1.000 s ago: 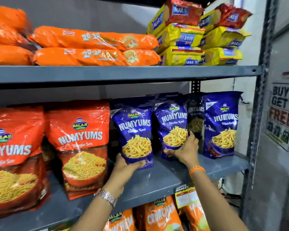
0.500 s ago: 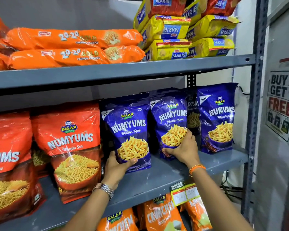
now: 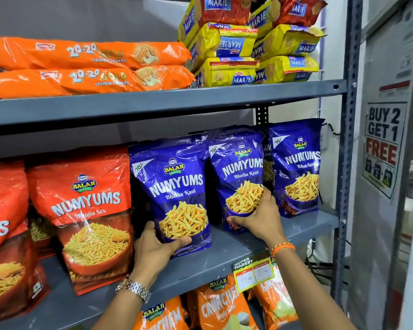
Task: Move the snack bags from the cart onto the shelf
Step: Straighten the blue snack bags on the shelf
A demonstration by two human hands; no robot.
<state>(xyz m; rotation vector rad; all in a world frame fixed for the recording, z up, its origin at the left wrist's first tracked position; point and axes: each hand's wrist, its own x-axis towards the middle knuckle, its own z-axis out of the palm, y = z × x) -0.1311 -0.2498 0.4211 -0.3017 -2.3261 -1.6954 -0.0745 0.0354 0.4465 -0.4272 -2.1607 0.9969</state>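
Observation:
Three blue Numyums snack bags stand upright on the grey middle shelf (image 3: pixel 305 226). My left hand (image 3: pixel 156 248) grips the bottom of the left blue bag (image 3: pixel 174 186), thumb across its front. My right hand (image 3: pixel 258 217) holds the lower part of the middle blue bag (image 3: pixel 239 170), fingers around its right side. The right blue bag (image 3: pixel 298 163) stands free near the shelf post, with another blue bag partly hidden behind it. The cart is out of view.
Red Numyums bags (image 3: pixel 86 210) stand to the left on the same shelf. Orange cookie packs (image 3: pixel 88 67) and yellow Marie packs (image 3: pixel 255 51) fill the upper shelf. Orange Crunchem bags (image 3: pixel 222 308) sit below. A price tag (image 3: pixel 253 273) hangs on the shelf edge. A promotion poster (image 3: pixel 383 146) is at right.
The view has moved closer and tilted down slightly. Both hands stay on the same two blue bags, which now stand a bit more upright on the shelf.

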